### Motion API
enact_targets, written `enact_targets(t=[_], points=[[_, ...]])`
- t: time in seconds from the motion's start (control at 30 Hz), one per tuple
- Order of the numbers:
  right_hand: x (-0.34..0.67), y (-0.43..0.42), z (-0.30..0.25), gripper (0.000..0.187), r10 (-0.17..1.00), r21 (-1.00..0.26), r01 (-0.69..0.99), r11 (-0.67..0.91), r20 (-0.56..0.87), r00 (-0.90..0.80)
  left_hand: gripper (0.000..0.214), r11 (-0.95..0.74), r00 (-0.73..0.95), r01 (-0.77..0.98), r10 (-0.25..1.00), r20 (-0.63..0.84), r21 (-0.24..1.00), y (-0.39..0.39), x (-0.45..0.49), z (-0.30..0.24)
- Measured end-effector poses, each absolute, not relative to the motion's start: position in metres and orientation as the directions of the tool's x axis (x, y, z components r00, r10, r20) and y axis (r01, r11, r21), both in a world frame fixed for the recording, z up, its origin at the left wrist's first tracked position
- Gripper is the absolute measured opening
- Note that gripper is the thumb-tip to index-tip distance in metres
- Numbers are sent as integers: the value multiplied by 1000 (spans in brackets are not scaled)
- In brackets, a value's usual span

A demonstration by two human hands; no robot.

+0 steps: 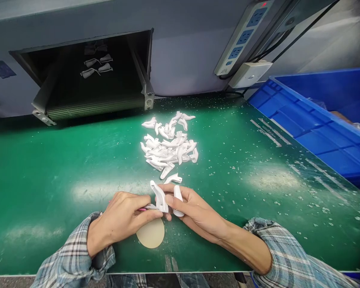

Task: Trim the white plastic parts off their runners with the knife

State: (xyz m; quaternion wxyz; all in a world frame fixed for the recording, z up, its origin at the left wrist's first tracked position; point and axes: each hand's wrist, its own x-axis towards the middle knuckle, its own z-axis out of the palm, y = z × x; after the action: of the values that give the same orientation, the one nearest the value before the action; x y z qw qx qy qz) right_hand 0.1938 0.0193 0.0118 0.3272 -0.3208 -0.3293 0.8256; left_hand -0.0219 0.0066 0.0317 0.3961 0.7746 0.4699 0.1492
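Observation:
My left hand (124, 210) is closed around a slim tool (149, 207) with a pink part and a pale, blade-like end; most of it is hidden by the fingers. That end meets a curved white plastic piece (159, 196) standing upright between my hands. My right hand (199, 212) pinches this piece between thumb and fingers. A second white plastic piece (178, 200) is also held in the right hand, behind the thumb. Just beyond my fingertips lies a loose pile of similar white plastic pieces (168, 150). Below my hands sits a flat cream-coloured disc (151, 236).
Several joined white pieces (96, 72) rest on a dark conveyor belt (90, 96) inside a machine opening at the back left. A blue crate (312, 124) stands at right. Small white scraps dot the green table (228, 192). A power strip (243, 38) is fixed to the machine.

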Motion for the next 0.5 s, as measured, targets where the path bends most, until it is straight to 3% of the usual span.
enact_targets(t=[0.1,0.17,0.3,0.4,0.5], points=[[194,21,13,33,756,-735,-348,-582,-332,-564,44,-145,506,493,850,-147,858,9,-24,29],[196,25,15,34,770,-689,-424,-588,-315,-555,42,-118,395,502,912,-106,857,12,-26,26],[205,38,22,33,864,-601,-626,-497,-278,-420,21,-111,202,649,979,-30,752,20,-28,18],[211,47,24,27,921,-597,-705,-383,-303,-245,12,-206,291,723,957,-20,659,29,-23,12],[213,50,23,28,929,-589,-734,-338,-332,-161,17,-345,394,815,919,-8,466,40,-7,9]])
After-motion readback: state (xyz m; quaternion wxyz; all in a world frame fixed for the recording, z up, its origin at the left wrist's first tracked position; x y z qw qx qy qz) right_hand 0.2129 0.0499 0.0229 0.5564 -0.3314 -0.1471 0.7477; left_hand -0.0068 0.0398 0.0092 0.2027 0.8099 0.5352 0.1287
